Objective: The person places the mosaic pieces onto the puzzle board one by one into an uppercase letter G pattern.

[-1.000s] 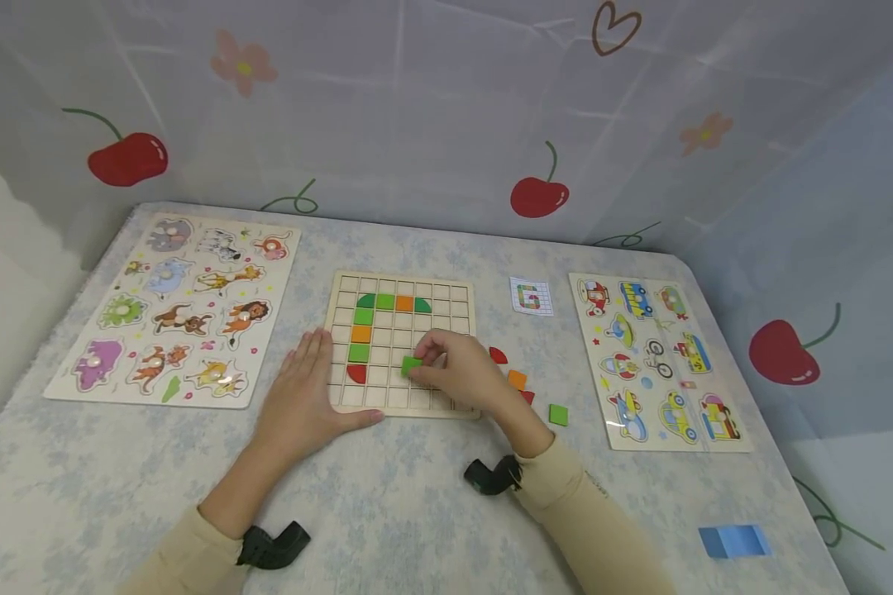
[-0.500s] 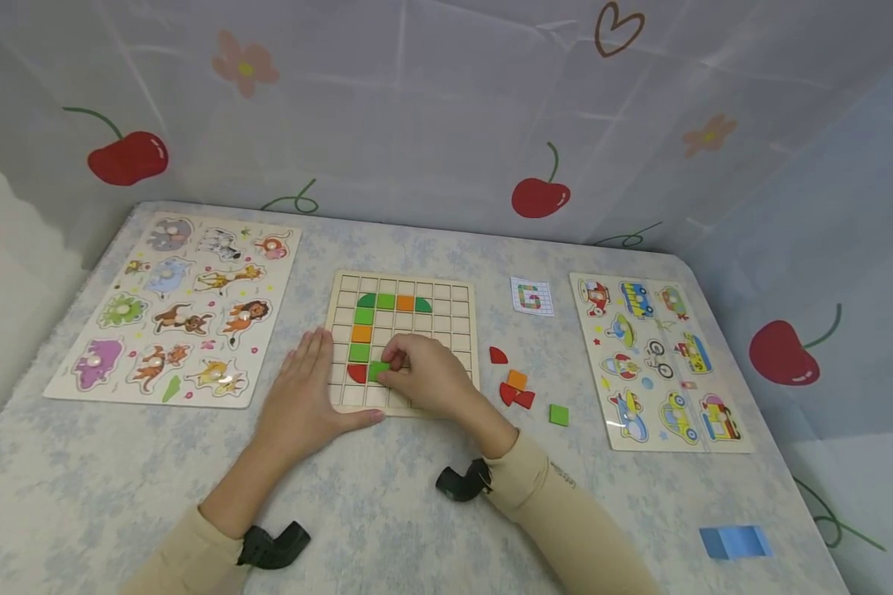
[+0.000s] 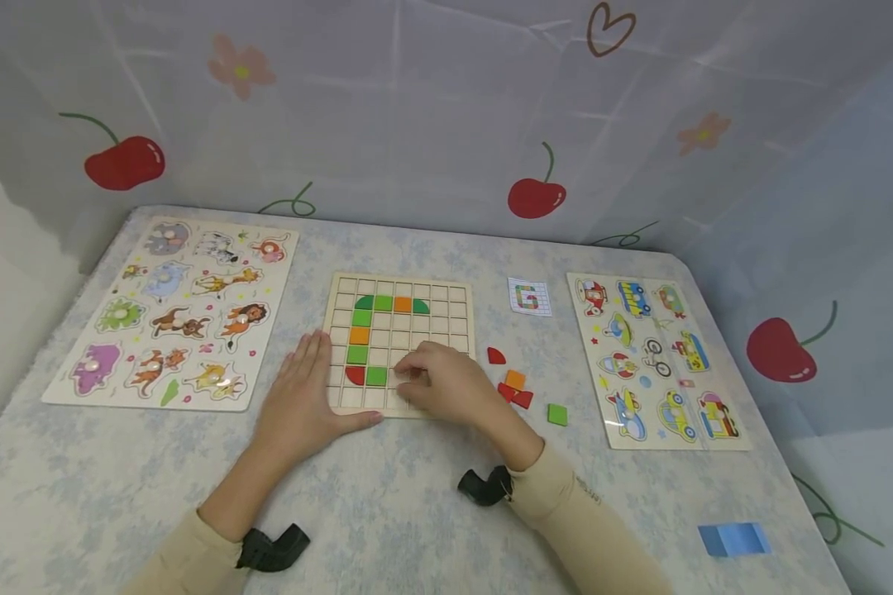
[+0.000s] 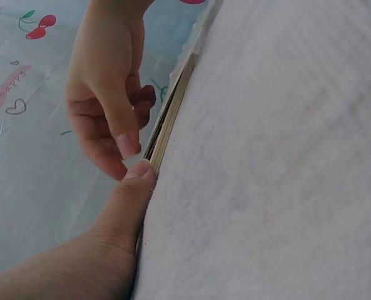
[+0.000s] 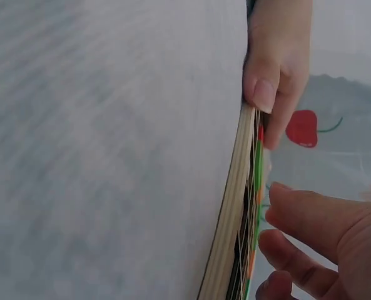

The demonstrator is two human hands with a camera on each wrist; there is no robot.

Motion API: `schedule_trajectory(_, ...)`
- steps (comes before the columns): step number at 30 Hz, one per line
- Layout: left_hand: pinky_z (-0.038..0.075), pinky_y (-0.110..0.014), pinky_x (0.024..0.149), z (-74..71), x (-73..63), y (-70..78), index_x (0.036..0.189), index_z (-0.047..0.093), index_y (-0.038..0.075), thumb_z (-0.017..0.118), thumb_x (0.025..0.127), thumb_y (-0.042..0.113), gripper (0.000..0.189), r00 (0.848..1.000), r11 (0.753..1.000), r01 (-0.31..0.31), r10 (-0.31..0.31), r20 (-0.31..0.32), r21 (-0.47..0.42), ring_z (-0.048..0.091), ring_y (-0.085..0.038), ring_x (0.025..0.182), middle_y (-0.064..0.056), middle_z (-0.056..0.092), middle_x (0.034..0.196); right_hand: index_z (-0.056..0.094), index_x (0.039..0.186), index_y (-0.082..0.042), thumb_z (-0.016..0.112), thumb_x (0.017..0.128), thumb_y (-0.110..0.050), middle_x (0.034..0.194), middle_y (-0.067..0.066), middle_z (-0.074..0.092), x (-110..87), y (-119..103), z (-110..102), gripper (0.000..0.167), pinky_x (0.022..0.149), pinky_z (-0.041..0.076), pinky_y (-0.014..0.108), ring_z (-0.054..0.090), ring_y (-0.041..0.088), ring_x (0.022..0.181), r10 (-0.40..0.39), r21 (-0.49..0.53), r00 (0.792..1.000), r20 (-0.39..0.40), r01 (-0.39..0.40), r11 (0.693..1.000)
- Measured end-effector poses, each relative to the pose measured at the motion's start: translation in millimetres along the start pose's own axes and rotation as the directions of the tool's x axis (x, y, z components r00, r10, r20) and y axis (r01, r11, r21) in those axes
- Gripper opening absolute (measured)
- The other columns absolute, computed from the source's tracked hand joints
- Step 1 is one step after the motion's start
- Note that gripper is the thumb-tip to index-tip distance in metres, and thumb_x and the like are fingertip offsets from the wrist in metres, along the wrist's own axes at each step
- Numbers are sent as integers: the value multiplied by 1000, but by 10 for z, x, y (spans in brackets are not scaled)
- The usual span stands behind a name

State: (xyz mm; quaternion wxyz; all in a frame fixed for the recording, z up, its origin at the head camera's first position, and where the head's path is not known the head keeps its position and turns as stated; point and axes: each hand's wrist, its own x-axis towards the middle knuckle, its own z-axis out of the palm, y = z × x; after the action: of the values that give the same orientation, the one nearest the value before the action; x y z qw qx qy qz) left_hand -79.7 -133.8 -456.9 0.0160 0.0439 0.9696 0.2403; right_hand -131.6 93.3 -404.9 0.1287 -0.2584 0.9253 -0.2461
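Note:
A wooden grid board (image 3: 398, 281) lies mid-table, bearing a C-like run of tiles. That run has green corner pieces at the top, orange and green squares, a red quarter-round (image 3: 355, 375) and a green square tile (image 3: 376, 377) beside it in the lower row. My left hand (image 3: 298, 402) rests with straight fingers along the board's left side, thumb at its near edge. Over the lower middle of the grid is my right hand (image 3: 450, 383), fingers loosely bent just right of that green tile. In the right wrist view the right thumb (image 5: 310, 215) and fingers stand apart with nothing between them.
Right of the board lie a red quarter-round (image 3: 496, 356), an orange square (image 3: 515, 380), two more red pieces and a green square (image 3: 557, 415). Behind them is a small pattern card (image 3: 529, 297). An animal puzzle (image 3: 193, 347) and a vehicle puzzle (image 3: 658, 364) flank the board.
My right hand carried the green square left across the grid, set it beside the red quarter-round, let go and drew back right. My left hand stayed in place.

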Motion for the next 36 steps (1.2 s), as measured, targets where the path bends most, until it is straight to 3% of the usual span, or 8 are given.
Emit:
schedule_trajectory(6, 12, -54, 126, 2, -6, 1, 158, 7, -3, 69, 64, 83, 142, 1000, 1000, 3, -3, 1, -3, 8, -36, 155, -20, 10, 166, 72, 114, -20, 73, 90, -28, 93, -7, 62, -274, 341, -266, 26, 67, 47, 28, 55, 13, 78, 122, 26, 992, -43, -121, 992)
schedule_trajectory(13, 12, -54, 126, 1, -8, 4, 158, 7, -3, 69, 63, 84, 142, 1000, 1000, -1, 1, -1, -2, 8, -36, 155, -20, 10, 166, 69, 121, -17, 74, 90, -29, 108, 2, 66, -573, 787, -560, 34, 69, 51, 31, 61, 18, 85, 263, -55, 963, -54, -266, 962)
schedule_trajectory(17, 12, -55, 126, 0, -7, 2, 158, 8, -3, 69, 63, 84, 142, 1000, 1000, -5, 5, -4, -2, 8, -36, 155, -21, 10, 166, 70, 118, -16, 74, 89, -33, 111, 3, 66, -673, 932, -617, 34, 79, 54, 39, 62, 22, 95, 315, -88, 948, -42, -318, 944)
schedule_trajectory(21, 12, -54, 126, -1, -5, 11, 158, 8, -3, 69, 63, 84, 142, 1000, 1000, -3, 3, -5, -3, 8, -36, 155, -21, 10, 166, 73, 112, -17, 73, 90, -30, 110, 2, 66, -716, 1000, -607, 26, 87, 53, 44, 61, 23, 102, 328, -82, 944, -40, -330, 940)
schedule_trajectory(25, 12, -54, 126, -2, -5, 14, 158, 7, -3, 69, 64, 83, 142, 1000, 1000, 0, 0, -1, -8, 8, -36, 155, -21, 10, 166, 73, 107, -19, 74, 89, -28, 107, 0, 65, -723, 1017, -585, 20, 86, 52, 41, 59, 21, 99, 335, -53, 942, -39, -336, 940)
schedule_trajectory(31, 12, -55, 126, -1, -4, 5, 158, 6, -3, 70, 64, 83, 142, 1000, 1000, 0, 0, 4, -11, 7, -36, 155, -21, 9, 166, 66, 97, -16, 77, 87, -22, 99, 1, 67, -685, 1021, -612, 16, 69, 50, 31, 58, 19, 79, 293, 60, 955, -43, -290, 955)
schedule_trajectory(36, 12, -55, 126, 8, 1, -3, 158, 5, -2, 69, 63, 85, 144, 1000, 1000, 1, -1, 2, -9, 7, -36, 155, -20, 8, 166, 63, 98, -16, 77, 87, -23, 96, 2, 66, -571, 931, -613, 19, 61, 51, 29, 57, 18, 71, 275, 158, 961, -32, -266, 951)
